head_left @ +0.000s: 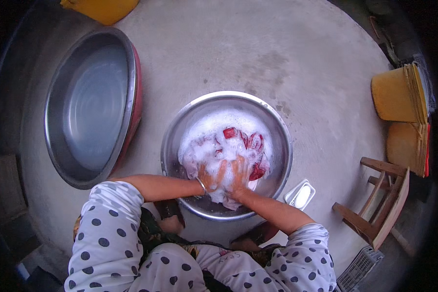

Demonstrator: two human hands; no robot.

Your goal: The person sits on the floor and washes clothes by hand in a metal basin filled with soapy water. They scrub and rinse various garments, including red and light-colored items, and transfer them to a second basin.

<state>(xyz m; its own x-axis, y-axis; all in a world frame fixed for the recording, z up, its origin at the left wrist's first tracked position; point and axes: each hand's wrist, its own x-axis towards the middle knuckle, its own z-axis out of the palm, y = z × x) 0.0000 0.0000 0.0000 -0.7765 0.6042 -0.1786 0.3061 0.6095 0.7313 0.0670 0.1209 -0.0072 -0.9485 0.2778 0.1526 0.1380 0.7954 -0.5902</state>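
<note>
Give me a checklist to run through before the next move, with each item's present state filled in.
1. Hands inside the basin: ok. The left hand and right hand are both within the rim of the metal basin.
2. Red and pale cloth contained: ok. What shows of it lies inside the basin.
3. Cloth free of suds: not ok. White foam covers much of it.
4. Firm grip on the cloth: cannot tell. Foam hides the fingertips.
5. Sleeves out of the foam: ok. Both end well short of the wrists.
6. White dish nearby: ok. It sits on the floor, right of the basin.
</note>
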